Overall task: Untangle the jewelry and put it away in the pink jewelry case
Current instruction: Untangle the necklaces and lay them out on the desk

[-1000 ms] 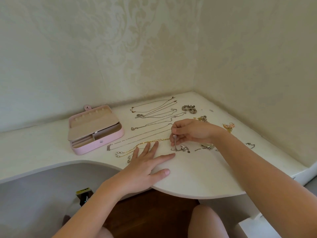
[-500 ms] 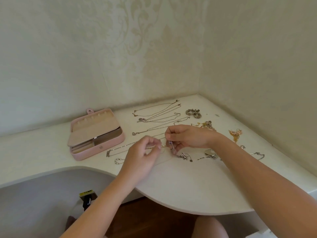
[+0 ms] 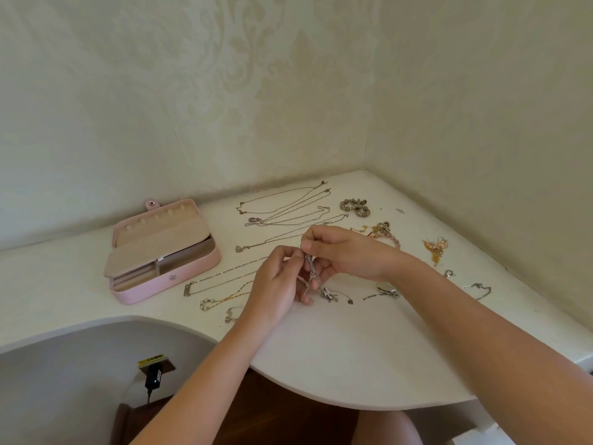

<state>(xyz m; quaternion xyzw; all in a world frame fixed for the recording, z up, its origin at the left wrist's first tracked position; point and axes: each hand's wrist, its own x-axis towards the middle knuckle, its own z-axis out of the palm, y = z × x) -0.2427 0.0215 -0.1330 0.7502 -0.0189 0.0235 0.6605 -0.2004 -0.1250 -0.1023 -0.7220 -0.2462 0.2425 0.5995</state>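
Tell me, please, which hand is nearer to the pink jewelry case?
Left. The left hand sits right of the pink jewelry case; the right hand lies farther right, beyond it.

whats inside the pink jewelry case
The pink jewelry case lies open: beige lining, small pegs along the lid, padded ring rolls at front left, a compartment beside them. No jewelry shows there. A beige flap covers the rest, so that part is hidden.

Home room: patterned wallpaper (image 3: pixel 288 91), white corner desk (image 3: pixel 353 354).
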